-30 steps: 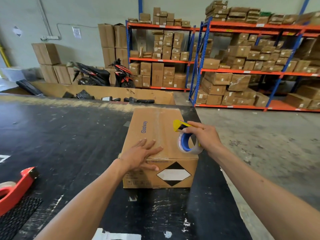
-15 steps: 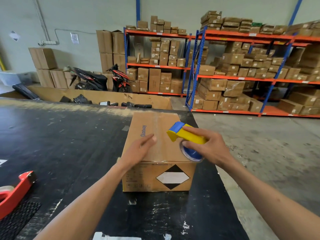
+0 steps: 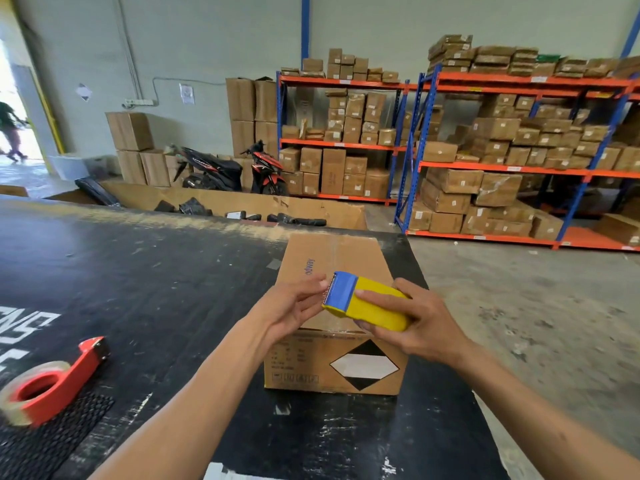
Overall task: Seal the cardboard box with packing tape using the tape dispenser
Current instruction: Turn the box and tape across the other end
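Note:
A closed brown cardboard box (image 3: 341, 258) with a black-and-white diamond label stands on the black table (image 3: 145, 289) near its right edge. Clear tape runs along its top seam. My right hand (image 3: 412, 323) grips a yellow tape dispenser (image 3: 367, 301) with a blue toothed end, lifted just above the box's near top edge. My left hand (image 3: 294, 308) is raised off the box, its fingertips pinching at the blue cutter end. Whether a tape tail lies between those fingers cannot be made out.
A second, red tape dispenser (image 3: 52, 382) with a roll lies on a black mat at the table's near left. Beyond the table are a large open carton (image 3: 242, 206), parked scooters (image 3: 214, 169) and orange-blue racks (image 3: 502, 168) full of boxes. Bare concrete floor lies to the right.
My left hand has lifted off the box top and come to the dispenser's blue end. My right hand has turned the dispenser flat and raised it toward me.

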Motion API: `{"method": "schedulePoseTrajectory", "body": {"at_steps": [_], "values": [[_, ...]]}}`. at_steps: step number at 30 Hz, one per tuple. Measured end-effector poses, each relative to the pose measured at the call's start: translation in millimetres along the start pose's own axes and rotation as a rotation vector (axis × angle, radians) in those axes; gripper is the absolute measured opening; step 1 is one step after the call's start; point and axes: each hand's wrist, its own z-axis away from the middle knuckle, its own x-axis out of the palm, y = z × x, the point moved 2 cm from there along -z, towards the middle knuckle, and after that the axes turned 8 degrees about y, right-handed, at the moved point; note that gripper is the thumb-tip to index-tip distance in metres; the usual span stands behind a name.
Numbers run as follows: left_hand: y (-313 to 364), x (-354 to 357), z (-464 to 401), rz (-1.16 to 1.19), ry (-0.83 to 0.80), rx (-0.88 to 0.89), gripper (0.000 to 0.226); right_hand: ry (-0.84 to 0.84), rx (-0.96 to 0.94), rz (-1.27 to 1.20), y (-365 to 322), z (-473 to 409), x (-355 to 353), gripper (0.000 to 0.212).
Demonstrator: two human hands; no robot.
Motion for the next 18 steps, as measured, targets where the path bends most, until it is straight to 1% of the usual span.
{"method": "schedulePoseTrajectory", "body": {"at_steps": [2,4,7,10,12,15,18], "values": [[2.5,-6.7,-1.3,-0.022,0.03,0.017,0.042,-0.019,0.005,-0.051,-5.5,-8.4,2.5,0.054],[5.3,-12.1,-0.2,-0.083,0.078,0.082,0.041,-0.055,0.023,-0.051,-8.2,-15.6,7.6,0.054],[8.8,-23.5,3.6,-0.167,0.172,0.159,0.045,-0.145,0.051,-0.05,-9.8,-21.7,19.0,0.052],[11.9,-57.6,5.1,-0.134,0.286,0.204,0.051,-0.245,0.069,-0.017,-0.1,-21.0,16.5,0.052],[13.3,-83.5,5.2,-0.16,0.364,0.246,0.054,-0.301,0.089,0.004,8.7,-18.8,8.5,0.053],[4.2,-92.3,6.0,-0.365,0.408,0.336,0.056,-0.423,0.021,0.108,7.5,-20.1,8.7,0.053],[-10.9,-92.0,4.6,-0.509,0.446,0.442,0.06,-0.468,-0.035,0.214,-3.8,-25.9,18.9,0.053]]}}
